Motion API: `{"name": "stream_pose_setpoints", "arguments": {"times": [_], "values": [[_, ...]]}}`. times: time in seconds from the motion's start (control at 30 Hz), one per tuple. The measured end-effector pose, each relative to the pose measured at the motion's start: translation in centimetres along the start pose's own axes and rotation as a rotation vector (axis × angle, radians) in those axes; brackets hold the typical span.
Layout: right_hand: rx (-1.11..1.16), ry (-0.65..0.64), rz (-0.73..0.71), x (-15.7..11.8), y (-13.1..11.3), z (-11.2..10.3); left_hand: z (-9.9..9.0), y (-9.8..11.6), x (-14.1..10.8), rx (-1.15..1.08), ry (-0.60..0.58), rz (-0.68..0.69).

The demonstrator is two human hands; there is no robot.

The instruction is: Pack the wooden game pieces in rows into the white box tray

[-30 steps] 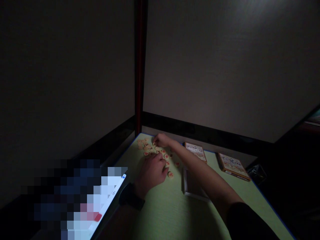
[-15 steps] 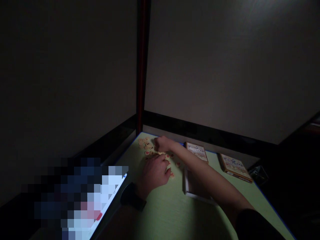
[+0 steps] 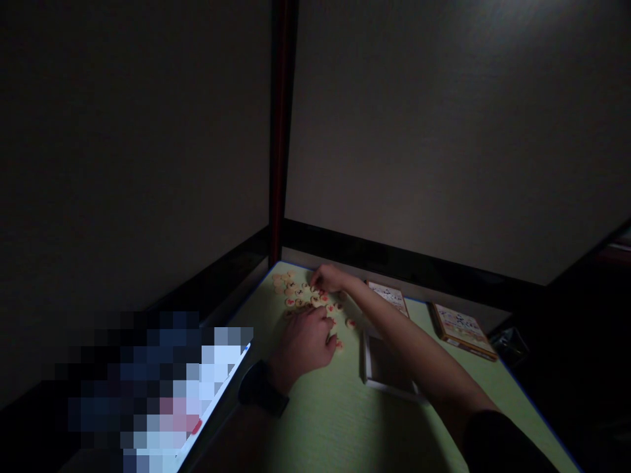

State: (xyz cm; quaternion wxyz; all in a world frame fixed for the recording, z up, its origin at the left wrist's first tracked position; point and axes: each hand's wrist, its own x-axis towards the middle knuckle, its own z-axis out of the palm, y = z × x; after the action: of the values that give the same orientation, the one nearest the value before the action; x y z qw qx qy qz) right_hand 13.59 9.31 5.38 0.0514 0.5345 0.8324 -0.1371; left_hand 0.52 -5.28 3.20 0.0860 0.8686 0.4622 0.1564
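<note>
Round wooden xiangqi pieces (image 3: 290,302), marked in red or black or blank on top, lie spread over the far corner of a green table. My left hand (image 3: 306,336), with a dark watch on its wrist, rests palm down over the near pieces; its thumb stands apart and the fingertips are partly hidden. Farther out, my right hand (image 3: 329,278) reaches down among the pieces with curled fingers. Whatever lies between those fingertips is hidden. Several red-marked pieces (image 3: 330,307) show between the two hands.
Under my right forearm is a shallow tray with a white rim (image 3: 365,361). Behind it lies a printed box (image 3: 389,297), partly covered by the arm. A similar box (image 3: 463,330) sits at the right edge. Walls border the table (image 3: 335,420); a bright screen (image 3: 217,381) is at left.
My right hand has moved slightly right and away from the pieces it covered, so more of them show. My left hand has stayed in place.
</note>
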Motion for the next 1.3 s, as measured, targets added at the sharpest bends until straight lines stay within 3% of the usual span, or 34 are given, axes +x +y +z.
{"name": "stream_pose_setpoints", "arguments": {"times": [0.37,0.67,0.77,1.1,1.3], "values": [[-0.027,0.094,-0.05,0.0,0.5,0.0,-0.3,0.3,-0.3,0.004,0.017,0.023],[-0.107,0.17,-0.306,2.1,-4.3,0.6,-0.9,0.8,-0.6,-0.024,0.007,0.036],[-0.158,0.131,-0.29,2.8,-5.2,1.0,-0.9,0.7,-0.6,-0.026,0.008,-0.004],[-0.181,0.158,-0.104,4.1,-1.8,0.5,-0.5,0.6,-0.4,-0.038,0.004,0.013],[-0.174,0.131,-0.152,3.9,-1.5,0.3,-0.1,0.3,-0.2,-0.022,0.015,0.049]]}}
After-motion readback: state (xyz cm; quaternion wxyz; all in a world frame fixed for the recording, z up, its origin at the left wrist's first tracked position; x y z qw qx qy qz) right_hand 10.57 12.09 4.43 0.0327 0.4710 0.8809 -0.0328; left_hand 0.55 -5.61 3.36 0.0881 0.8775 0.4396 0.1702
